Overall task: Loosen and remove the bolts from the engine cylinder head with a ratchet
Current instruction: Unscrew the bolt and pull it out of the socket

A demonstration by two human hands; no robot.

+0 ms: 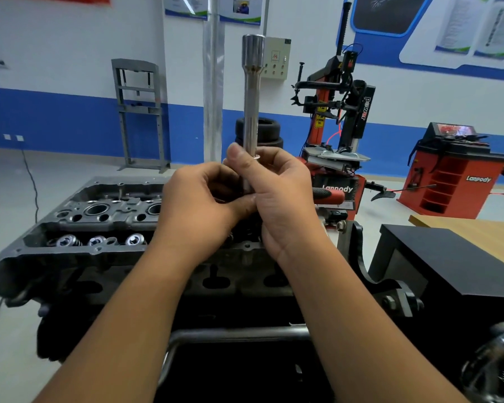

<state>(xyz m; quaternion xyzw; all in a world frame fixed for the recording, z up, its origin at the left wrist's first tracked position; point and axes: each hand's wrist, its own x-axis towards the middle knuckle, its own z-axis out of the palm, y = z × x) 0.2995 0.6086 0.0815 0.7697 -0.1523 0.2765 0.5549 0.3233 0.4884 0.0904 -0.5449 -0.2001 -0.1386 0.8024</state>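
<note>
The cylinder head [105, 225] lies on its stand at the left, valve springs showing along its near side. Above its right end the left hand [204, 205] and right hand [277, 193] meet, both pinching the lower end of an upright steel socket extension [252, 100]. A red ratchet handle [329, 196] pokes out just right of the right hand.

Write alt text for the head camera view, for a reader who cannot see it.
Two bare hands, left hand and right hand, hold a long chrome socket extension upright above a dark engine cylinder head, its socket end pointing up. A red-and-black ratchet handle juts out right of the hands; red workshop machines stand behind.
</note>
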